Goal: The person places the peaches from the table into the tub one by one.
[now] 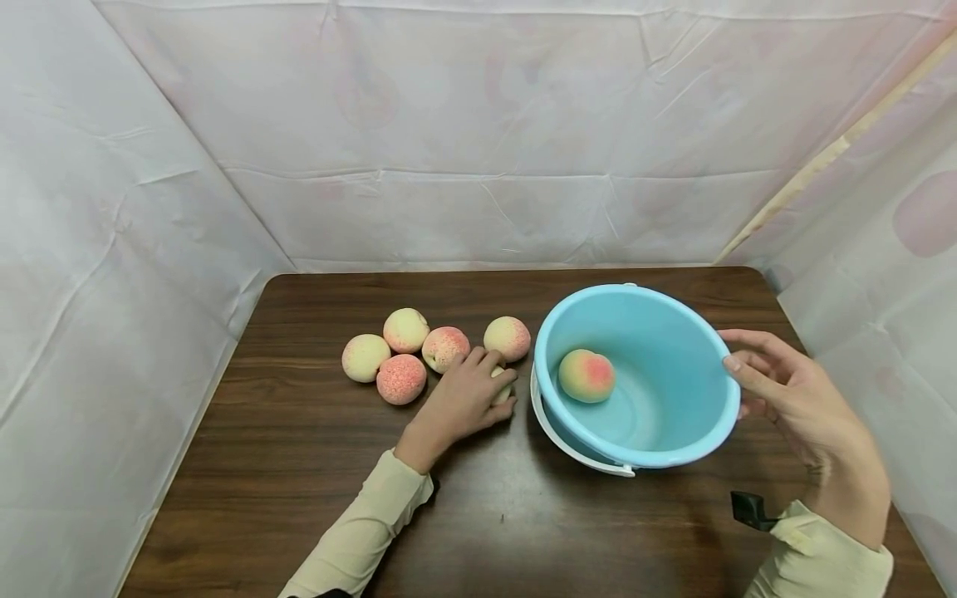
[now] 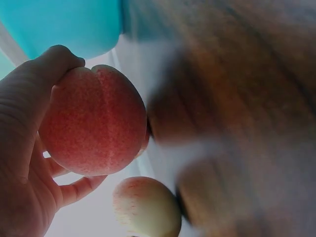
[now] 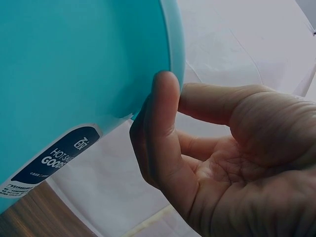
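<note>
My left hand (image 1: pixel 462 400) grips a peach (image 2: pixel 94 123), thumb on one side and fingers curled round the other, just left of the light-blue bucket (image 1: pixel 676 353). In the head view the hand covers most of that peach. On the right, my right hand (image 1: pixel 803 407) pinches the bucket's rim between thumb and fingers. The bucket is tilted, its mouth facing me, and one peach (image 1: pixel 586 376) lies inside. A white handle (image 1: pixel 576 453) hangs down along its near left side. Behind my left fingers sits another peach (image 1: pixel 507 338).
Several more peaches lie clustered left of my left hand, among them a pink-red peach (image 1: pixel 401 379) and a pale peach (image 1: pixel 365 358). They rest on a dark wooden table (image 1: pixel 299 465). Pale sheeting (image 1: pixel 486 124) encloses the table at the back and sides.
</note>
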A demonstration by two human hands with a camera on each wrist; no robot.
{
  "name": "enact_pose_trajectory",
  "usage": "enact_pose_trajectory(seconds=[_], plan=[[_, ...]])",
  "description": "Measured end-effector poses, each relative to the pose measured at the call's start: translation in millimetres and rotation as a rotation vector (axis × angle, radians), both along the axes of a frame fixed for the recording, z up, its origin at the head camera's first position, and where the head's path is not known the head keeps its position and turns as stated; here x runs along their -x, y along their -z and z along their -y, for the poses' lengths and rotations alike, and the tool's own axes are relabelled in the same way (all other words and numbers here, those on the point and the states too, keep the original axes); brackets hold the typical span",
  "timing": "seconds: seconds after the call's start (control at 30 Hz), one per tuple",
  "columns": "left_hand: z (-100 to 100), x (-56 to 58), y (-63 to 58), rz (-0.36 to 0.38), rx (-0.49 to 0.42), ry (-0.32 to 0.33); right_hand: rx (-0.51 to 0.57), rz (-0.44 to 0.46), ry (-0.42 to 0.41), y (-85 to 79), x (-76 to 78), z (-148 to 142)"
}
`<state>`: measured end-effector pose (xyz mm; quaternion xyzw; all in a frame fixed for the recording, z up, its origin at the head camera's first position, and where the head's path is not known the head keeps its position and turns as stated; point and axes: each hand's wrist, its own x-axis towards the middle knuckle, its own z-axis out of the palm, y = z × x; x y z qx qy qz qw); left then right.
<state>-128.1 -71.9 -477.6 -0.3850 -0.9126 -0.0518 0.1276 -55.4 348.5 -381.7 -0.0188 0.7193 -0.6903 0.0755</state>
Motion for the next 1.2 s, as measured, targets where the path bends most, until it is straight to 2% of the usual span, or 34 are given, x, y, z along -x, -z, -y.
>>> enact_pose_trajectory(seconds=[0.37, 0.57, 0.77, 0.93, 1.2], plan=[[0.5, 0.4, -33.7, -0.111, -0.017, 0.001, -0.005, 0.008, 0.003, 0.8, -0.8, -1.2], [1.2, 1.3, -56.8, -0.153, -0.057, -0.005, -0.006, 0.007, 0.003, 1.5, -1.0, -1.4], [0.1, 4.0, -81.4, -0.225, -0.114, -0.002, -0.01, 0.0, 0.002, 1.9, -0.1, -1.0], [-3.3, 7.5, -100.1, -0.238, -0.175, 0.009, 0.009, -0.011, -0.022, 1.9, 1.0, -1.8], [-16.6, 9.7, -125.1, -0.294, -0.198, 0.033, 0.008, -0.008, -0.017, 0.9, 1.1, -0.5]])
